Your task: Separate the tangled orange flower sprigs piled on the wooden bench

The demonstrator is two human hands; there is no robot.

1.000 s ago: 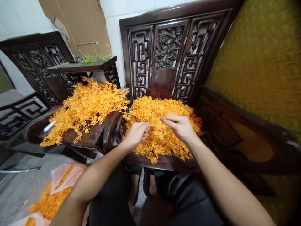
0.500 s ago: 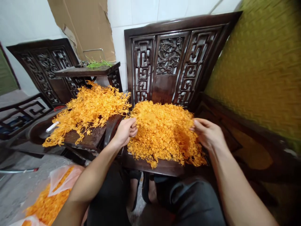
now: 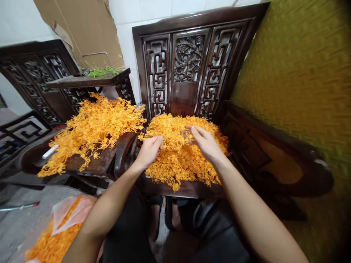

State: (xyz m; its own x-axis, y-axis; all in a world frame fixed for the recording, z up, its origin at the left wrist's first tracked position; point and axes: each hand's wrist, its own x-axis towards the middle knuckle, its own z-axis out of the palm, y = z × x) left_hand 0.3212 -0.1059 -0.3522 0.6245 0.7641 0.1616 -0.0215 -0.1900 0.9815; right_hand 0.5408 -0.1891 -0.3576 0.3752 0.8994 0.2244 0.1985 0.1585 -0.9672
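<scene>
A heap of orange artificial-flower sprays (image 3: 178,164) lies on the seat of a dark carved wooden chair in front of me. My left hand (image 3: 150,150) is closed at the heap's left side, its thumb pressed against the fingers on an orange flower spray. Above the middle of the heap is my right hand (image 3: 204,141), fingers stretched and partly apart. Bits of orange show by its fingertips, but I cannot make out a grip on them.
A second orange pile (image 3: 95,126) covers the seat to the left. Green stems (image 3: 105,71) lie on a small dark side table (image 3: 82,83), with cardboard (image 3: 82,29) behind. A plastic bag (image 3: 67,212) of orange pieces stands on the floor. The carved chair back (image 3: 186,96) rises ahead.
My right hand has moved left from the heap's right edge toward my left hand, and its fingers have spread. My left hand remains closed. The view has shifted slightly right.
</scene>
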